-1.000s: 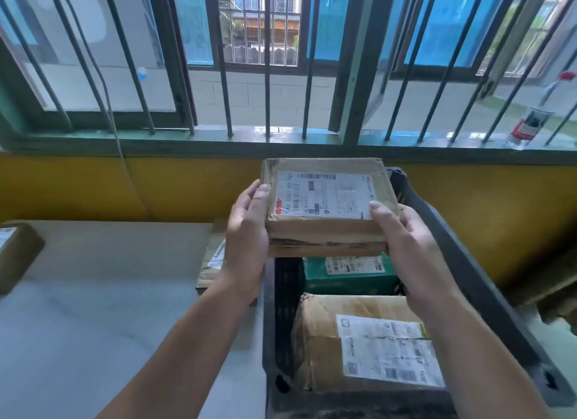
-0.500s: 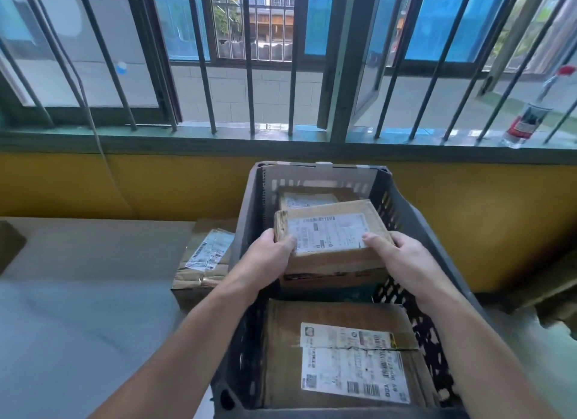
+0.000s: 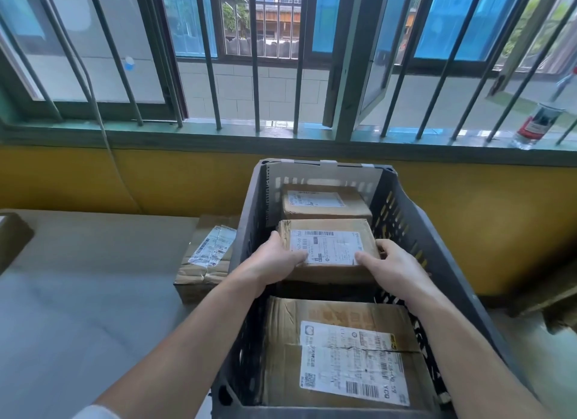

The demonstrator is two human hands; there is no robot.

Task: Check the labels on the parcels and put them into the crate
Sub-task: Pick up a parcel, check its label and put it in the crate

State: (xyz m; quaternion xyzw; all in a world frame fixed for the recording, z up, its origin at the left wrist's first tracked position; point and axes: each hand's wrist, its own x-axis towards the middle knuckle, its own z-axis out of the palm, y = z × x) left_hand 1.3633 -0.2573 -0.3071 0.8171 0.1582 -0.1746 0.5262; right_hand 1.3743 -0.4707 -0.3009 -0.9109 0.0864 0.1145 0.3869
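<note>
Table [image 3: 93, 293]: taped parcel [image 3: 206, 259] just beside crate [image 3: 249, 206] left wall | left hand [image 3: 274, 265] grips middle parcel [image 3: 327, 250] at left edge, inside crate | right hand [image 3: 396, 265] grips right edge, near right wall | dark gap before near parcel [image 3: 337, 350].

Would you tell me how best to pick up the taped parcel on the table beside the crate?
Take the parcel by its near and far ends, coming from above and the left. It lies flat, label up, with its right side close to the crate wall, so a hand probably won't fit there.
</note>
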